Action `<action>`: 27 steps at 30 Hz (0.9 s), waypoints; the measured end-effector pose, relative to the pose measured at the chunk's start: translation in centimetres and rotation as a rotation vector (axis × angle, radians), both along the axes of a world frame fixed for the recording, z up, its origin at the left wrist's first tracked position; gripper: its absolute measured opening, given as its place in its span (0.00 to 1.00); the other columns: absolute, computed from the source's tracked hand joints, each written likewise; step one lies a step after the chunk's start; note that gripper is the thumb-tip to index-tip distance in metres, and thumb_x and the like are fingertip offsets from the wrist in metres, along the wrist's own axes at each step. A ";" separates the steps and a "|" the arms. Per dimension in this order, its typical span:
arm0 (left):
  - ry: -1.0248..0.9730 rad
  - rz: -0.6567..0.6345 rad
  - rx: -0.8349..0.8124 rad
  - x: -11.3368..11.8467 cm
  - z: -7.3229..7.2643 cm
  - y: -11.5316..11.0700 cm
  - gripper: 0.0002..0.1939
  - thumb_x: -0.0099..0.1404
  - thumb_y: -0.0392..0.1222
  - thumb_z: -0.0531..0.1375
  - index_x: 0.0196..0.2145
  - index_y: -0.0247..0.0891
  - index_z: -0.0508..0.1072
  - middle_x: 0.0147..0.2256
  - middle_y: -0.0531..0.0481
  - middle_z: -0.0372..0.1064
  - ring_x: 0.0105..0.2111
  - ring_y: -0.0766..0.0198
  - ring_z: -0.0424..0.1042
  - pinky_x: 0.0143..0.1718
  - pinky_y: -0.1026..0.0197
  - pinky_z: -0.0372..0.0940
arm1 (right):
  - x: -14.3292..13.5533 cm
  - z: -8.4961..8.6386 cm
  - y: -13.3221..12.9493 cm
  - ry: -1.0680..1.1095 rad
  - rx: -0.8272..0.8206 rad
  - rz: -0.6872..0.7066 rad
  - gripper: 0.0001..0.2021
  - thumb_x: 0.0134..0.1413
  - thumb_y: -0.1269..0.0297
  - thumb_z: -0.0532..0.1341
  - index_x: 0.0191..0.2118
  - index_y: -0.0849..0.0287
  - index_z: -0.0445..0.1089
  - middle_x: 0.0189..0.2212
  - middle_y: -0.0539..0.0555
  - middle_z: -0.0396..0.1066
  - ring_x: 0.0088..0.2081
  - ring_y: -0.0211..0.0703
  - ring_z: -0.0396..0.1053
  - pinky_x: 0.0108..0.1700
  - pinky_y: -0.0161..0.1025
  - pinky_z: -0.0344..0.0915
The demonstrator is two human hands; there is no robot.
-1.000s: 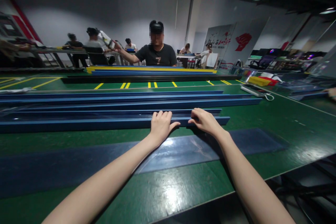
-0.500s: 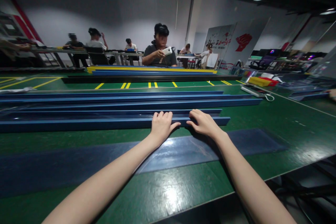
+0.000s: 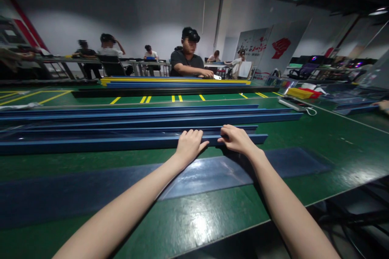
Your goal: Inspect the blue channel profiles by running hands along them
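Observation:
A long blue plastic channel strip [image 3: 121,143] with raised edges lies across the table in front of me. My left hand [image 3: 190,145] is closed over its front edge, with the fingers inside the channel and the thumb on the near side. A short way to the right, my right hand [image 3: 235,139] grips the same edge, fingers curled and thumb in front. The fingertips of both hands are hidden. Between my arms and the strip, a flat clear plastic sheet [image 3: 209,176] lies on the green table [image 3: 170,224].
Behind lie more blue strips [image 3: 258,118], a black strip [image 3: 176,92] and yellow strips [image 3: 179,80]. A grey device with a cord [image 3: 293,104] and a yellow tray [image 3: 299,93] are at the right. Across the table sits a person [image 3: 188,58]; another person's hand [image 3: 384,106] shows at the right edge.
Both my hands keep their grip on the blue strip, which has barely shifted. The person across the table has lowered the white device from chest height to the table.

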State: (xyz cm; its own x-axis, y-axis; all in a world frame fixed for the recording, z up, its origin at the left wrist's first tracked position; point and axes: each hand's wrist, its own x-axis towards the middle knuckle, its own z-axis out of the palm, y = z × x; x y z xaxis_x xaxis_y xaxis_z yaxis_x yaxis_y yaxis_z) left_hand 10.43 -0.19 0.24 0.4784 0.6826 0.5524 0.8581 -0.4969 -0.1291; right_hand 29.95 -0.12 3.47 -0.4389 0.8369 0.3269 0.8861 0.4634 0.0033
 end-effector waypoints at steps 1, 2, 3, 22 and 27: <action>0.012 -0.022 0.005 0.0 0.0 0.0 0.15 0.63 0.51 0.50 0.34 0.35 0.65 0.31 0.46 0.67 0.33 0.58 0.64 0.32 0.59 0.51 | 0.2 0.1 -0.1 -0.002 -0.003 -0.010 0.06 0.49 0.61 0.56 0.27 0.57 0.62 0.29 0.51 0.65 0.31 0.38 0.62 0.28 0.33 0.50; 0.022 -0.044 0.009 0.0 0.0 0.0 0.14 0.63 0.49 0.50 0.34 0.35 0.65 0.32 0.46 0.67 0.34 0.58 0.64 0.33 0.59 0.51 | 0.4 0.1 -0.1 -0.003 -0.008 -0.021 0.06 0.49 0.61 0.56 0.27 0.57 0.62 0.29 0.51 0.65 0.31 0.38 0.63 0.28 0.33 0.50; 0.031 -0.062 0.011 0.1 0.1 0.0 0.13 0.63 0.48 0.50 0.34 0.35 0.65 0.32 0.47 0.67 0.34 0.58 0.63 0.33 0.59 0.52 | 0.6 0.2 -0.2 -0.004 -0.012 -0.034 0.07 0.49 0.61 0.56 0.26 0.57 0.62 0.29 0.51 0.65 0.31 0.38 0.63 0.28 0.33 0.50; -0.005 0.056 0.029 0.0 -0.3 0.1 0.18 0.61 0.54 0.50 0.31 0.35 0.68 0.31 0.46 0.68 0.34 0.57 0.64 0.33 0.57 0.51 | 3.1 0.2 -0.4 -0.026 -0.011 -0.167 0.08 0.47 0.59 0.55 0.27 0.58 0.64 0.29 0.51 0.67 0.30 0.39 0.63 0.28 0.32 0.50; -0.005 0.054 0.028 0.0 -0.3 0.1 0.18 0.61 0.54 0.50 0.32 0.35 0.68 0.31 0.46 0.68 0.33 0.57 0.64 0.33 0.57 0.50 | 2.7 0.4 -0.5 -0.028 -0.015 -0.155 0.11 0.48 0.56 0.54 0.27 0.58 0.64 0.30 0.52 0.68 0.32 0.40 0.64 0.29 0.33 0.52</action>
